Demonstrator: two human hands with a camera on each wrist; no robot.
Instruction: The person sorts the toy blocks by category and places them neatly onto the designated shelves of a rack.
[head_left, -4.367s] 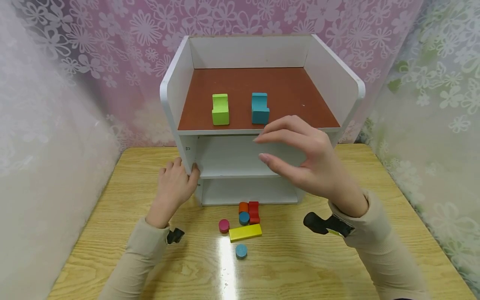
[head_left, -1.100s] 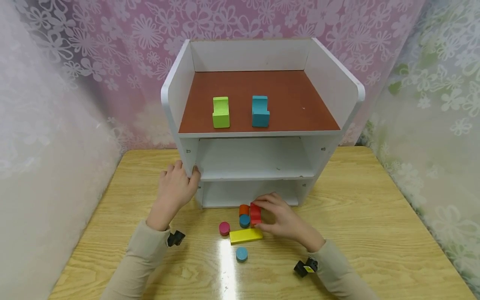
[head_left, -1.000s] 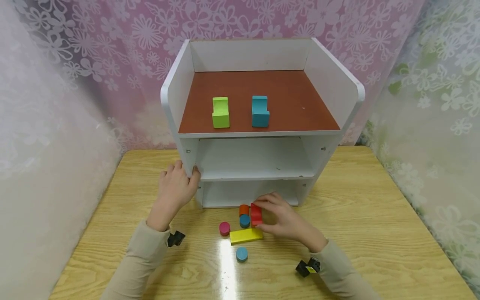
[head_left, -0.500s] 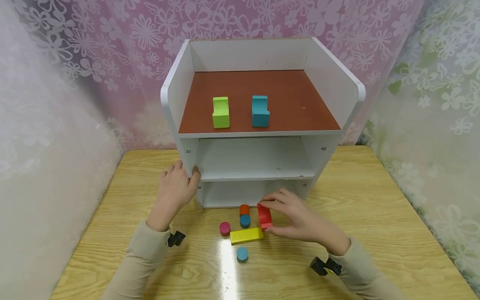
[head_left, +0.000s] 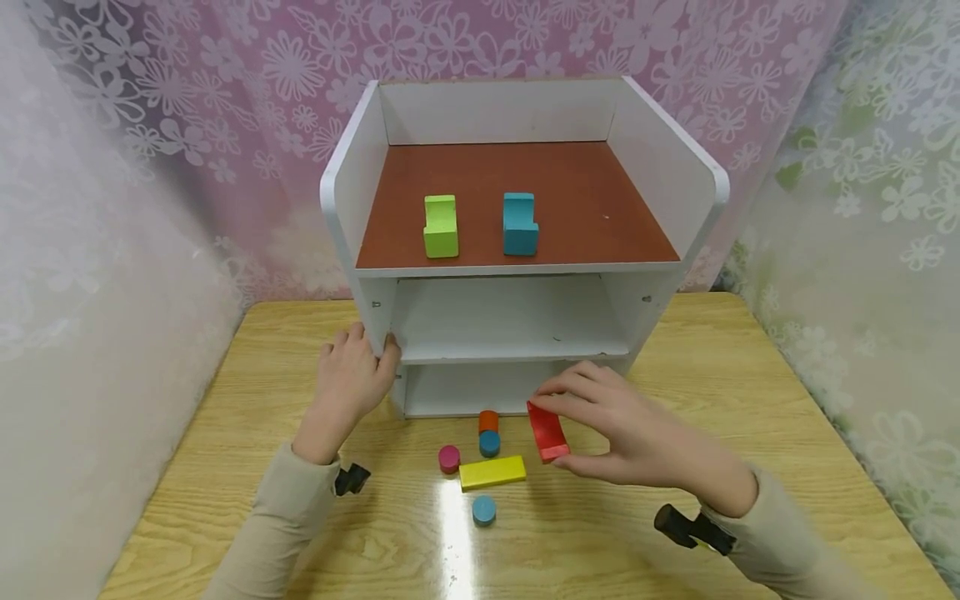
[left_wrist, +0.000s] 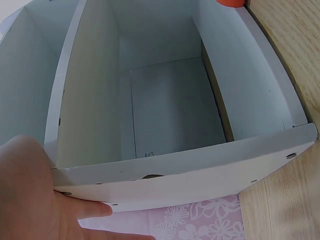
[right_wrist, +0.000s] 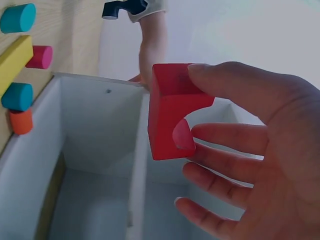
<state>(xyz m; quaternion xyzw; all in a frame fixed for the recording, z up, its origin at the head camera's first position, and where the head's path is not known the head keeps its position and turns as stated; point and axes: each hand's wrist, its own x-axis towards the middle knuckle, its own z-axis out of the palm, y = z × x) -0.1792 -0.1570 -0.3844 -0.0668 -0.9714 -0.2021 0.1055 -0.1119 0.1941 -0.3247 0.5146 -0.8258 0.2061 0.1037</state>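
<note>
A red arch-shaped block [head_left: 548,432] is pinched by its two ends between the thumb and fingers of my right hand [head_left: 626,429]. In the right wrist view the curved cut-out of the red block [right_wrist: 167,112] faces the palm, and the block is off the table. My left hand [head_left: 348,383] grips the left side edge of the white shelf unit [head_left: 510,360], thumb on the inner face. On the brown top of the unit stand a lime green arch block [head_left: 441,237] and a teal arch block [head_left: 520,236], apart from each other.
Below the unit, on the wooden table [head_left: 300,533], lie a yellow rectangular block [head_left: 492,472], a pink cylinder [head_left: 449,458], an orange cylinder [head_left: 488,421], a dark blue cylinder [head_left: 489,442] and a light blue cylinder [head_left: 483,509]. High side walls flank the brown top.
My right hand came down from the top shelf to the table, took the red block from beside the orange cylinder, then lifted it and moved right. The left hand has stayed put.
</note>
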